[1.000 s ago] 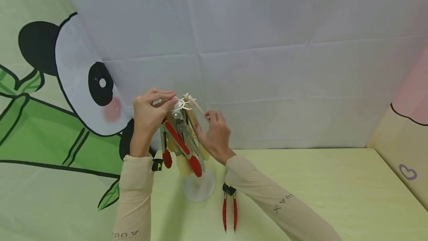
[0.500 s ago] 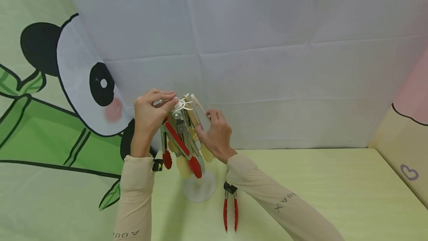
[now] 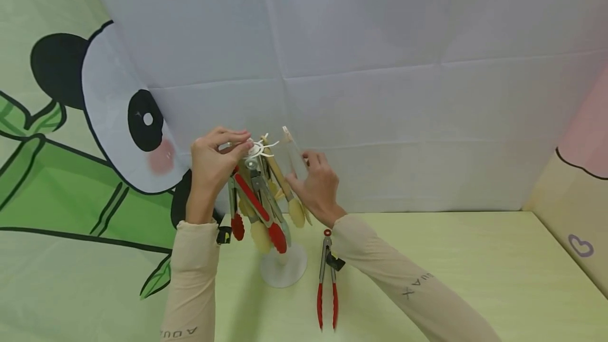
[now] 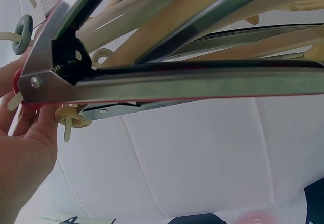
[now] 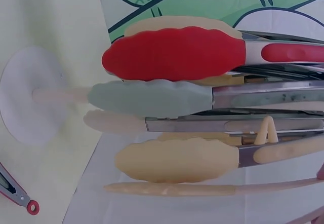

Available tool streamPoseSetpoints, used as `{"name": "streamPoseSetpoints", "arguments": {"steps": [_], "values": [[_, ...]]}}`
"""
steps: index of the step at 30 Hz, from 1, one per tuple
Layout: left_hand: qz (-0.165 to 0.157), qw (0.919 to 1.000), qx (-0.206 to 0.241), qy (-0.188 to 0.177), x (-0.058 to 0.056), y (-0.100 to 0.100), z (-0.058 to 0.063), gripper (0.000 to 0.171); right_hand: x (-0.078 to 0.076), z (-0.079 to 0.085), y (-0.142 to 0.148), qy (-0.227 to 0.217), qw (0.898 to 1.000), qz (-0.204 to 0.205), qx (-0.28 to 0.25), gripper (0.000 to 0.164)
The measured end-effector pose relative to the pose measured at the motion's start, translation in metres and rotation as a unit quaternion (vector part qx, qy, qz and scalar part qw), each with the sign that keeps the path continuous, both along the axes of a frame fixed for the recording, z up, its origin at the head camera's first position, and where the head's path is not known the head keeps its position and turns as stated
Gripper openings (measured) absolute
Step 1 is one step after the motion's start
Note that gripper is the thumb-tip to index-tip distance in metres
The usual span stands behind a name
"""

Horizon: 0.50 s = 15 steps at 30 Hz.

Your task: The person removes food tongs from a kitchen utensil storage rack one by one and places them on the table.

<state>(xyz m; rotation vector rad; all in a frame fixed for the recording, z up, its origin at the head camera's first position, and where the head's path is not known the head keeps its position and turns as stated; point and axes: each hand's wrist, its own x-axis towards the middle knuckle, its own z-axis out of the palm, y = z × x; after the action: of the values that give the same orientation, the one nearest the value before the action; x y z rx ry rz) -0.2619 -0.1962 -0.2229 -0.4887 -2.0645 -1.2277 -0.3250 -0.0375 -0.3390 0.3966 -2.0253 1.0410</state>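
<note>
A white stand with curved hooks (image 3: 268,148) around its top bears several hanging tongs with red (image 5: 174,54), grey-green (image 5: 152,98) and beige (image 5: 177,159) tips. My left hand (image 3: 214,160) pinches the middle of the stand's top; in the left wrist view, ring ends hang on hooks beside its fingers. To the right of the stand my right hand (image 3: 317,183) grips pale pinkish tongs (image 3: 295,149), their upper end apart from the hooks. The right wrist view shows one thin beige-tipped arm of these tongs edge-on, below the hanging ones.
Red-handled tongs (image 3: 328,278) lie on the pale yellow-green table (image 3: 451,268), right of the stand's round white base (image 3: 283,273). A white cloth wall (image 3: 380,120) stands behind, and a panda-printed cloth (image 3: 109,99) is at the left.
My right hand has moved right with the pale tongs, whose upper end has come away from the hooks. More of the red-handled tongs on the table shows. The left hand stays in place.
</note>
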Motion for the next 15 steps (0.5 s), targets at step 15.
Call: {"name": "streamPoseSetpoints", "arguments": {"steps": [15], "values": [[-0.003,0.9999,0.007,-0.009,-0.001,0.000,-0.001,0.014,0.004,-0.001,0.032,-0.058,0.998,0.015,-0.001,0.024]]}}
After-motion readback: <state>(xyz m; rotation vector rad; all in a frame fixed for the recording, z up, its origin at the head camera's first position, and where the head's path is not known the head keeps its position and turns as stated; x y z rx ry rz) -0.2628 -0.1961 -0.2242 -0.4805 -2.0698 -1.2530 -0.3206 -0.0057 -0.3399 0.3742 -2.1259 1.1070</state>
